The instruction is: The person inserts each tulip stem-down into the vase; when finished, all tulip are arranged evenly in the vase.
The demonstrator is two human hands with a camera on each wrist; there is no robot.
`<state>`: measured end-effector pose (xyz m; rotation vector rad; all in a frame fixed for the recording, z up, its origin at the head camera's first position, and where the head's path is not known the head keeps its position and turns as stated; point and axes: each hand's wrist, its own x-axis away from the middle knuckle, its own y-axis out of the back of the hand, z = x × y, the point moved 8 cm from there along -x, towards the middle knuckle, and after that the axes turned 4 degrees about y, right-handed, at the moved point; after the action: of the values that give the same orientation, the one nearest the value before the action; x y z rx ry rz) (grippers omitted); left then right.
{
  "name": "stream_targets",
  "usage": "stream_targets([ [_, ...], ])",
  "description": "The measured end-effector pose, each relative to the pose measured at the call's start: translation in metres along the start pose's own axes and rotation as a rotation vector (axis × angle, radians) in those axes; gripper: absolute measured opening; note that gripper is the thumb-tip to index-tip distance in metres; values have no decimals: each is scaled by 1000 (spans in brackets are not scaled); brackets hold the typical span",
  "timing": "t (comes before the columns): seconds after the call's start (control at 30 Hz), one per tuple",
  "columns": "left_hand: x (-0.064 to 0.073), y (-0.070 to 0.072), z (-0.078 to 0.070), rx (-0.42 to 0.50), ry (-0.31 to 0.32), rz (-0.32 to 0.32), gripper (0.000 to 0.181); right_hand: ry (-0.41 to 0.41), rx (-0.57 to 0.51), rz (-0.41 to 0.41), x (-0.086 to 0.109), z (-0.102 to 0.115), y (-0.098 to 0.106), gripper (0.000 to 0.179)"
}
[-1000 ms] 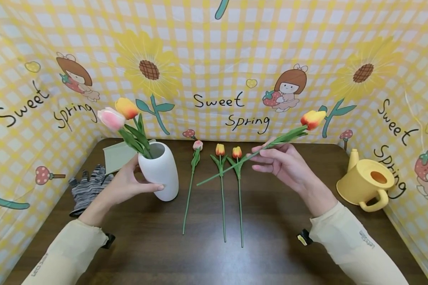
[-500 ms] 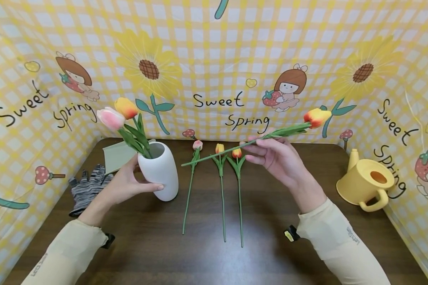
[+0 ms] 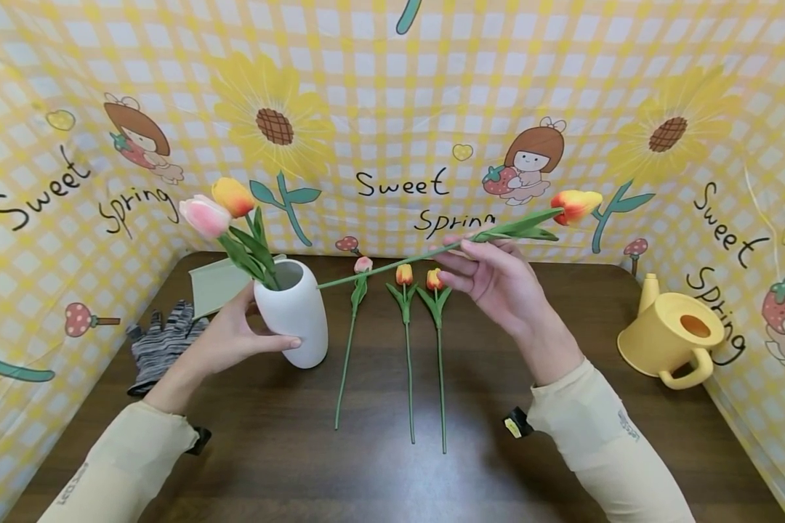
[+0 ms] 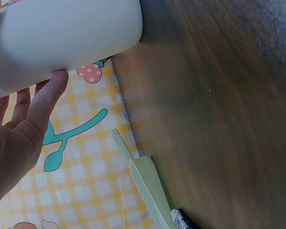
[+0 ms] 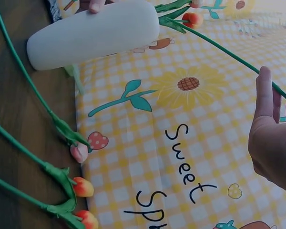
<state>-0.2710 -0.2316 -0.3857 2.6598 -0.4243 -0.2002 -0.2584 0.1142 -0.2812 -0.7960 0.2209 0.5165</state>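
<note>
My left hand (image 3: pixel 232 338) grips the white vase (image 3: pixel 294 319) around its side, thumb across the front. A pink tulip (image 3: pixel 204 216) and a yellow-orange tulip (image 3: pixel 232 197) stand in the vase, leaning left. Between thumb and fingers, my right hand (image 3: pixel 504 294) pinches another yellow-orange tulip (image 3: pixel 577 208) below its leaves. Its bloom points right, and the stem (image 5: pixel 224 50) slants down left, its end overlapping the vase's upper right side in the head view. On the table lie a pink tulip (image 3: pixel 360 290) and two yellow-orange tulips (image 3: pixel 405 290), (image 3: pixel 437 301), side by side.
A yellow watering can (image 3: pixel 670 338) stands at the right. At the left lie a grey striped glove (image 3: pixel 163 349) and a pale green dustpan-like item (image 3: pixel 216 287), partly behind my left hand. Checked cloth (image 3: pixel 392 109) walls the dark wooden table (image 3: pixel 379 479) at back and sides.
My right hand has moved left and slightly up with the tulip, bringing the stem's end from over the lying tulips to the vase. The left hand and vase have stayed in place.
</note>
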Motion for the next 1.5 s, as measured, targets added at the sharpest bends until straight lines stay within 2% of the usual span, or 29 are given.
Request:
stream_targets([
  [0.3, -1, 1, -2, -12, 1, -12, 91, 97, -57, -42, -15, 3, -6, 19],
  [0.47, -1, -1, -1, -8, 7, -10, 93, 86, -44, -57, -22, -5, -8, 19],
  [0.67, 0, 0, -1, -16, 8, -11, 93, 60, 67, -101, -28, -14, -14, 18],
  [0.9, 0, 0, 0, -28, 12, -16, 92, 27, 234, -85, -38, -28, -34, 15],
  [1.17, -1, 0, -1, -25, 15, -18, 93, 64, 358, -16, -55, -33, -57, 6],
  [1.37, -1, 1, -1, -31, 13, -18, 93, 20, 439, 26, -70, -42, -70, 10],
  [1.5, 0, 0, 0, -32, 17, -24, 93, 13, 512, 52, -79, -50, -75, 5],
])
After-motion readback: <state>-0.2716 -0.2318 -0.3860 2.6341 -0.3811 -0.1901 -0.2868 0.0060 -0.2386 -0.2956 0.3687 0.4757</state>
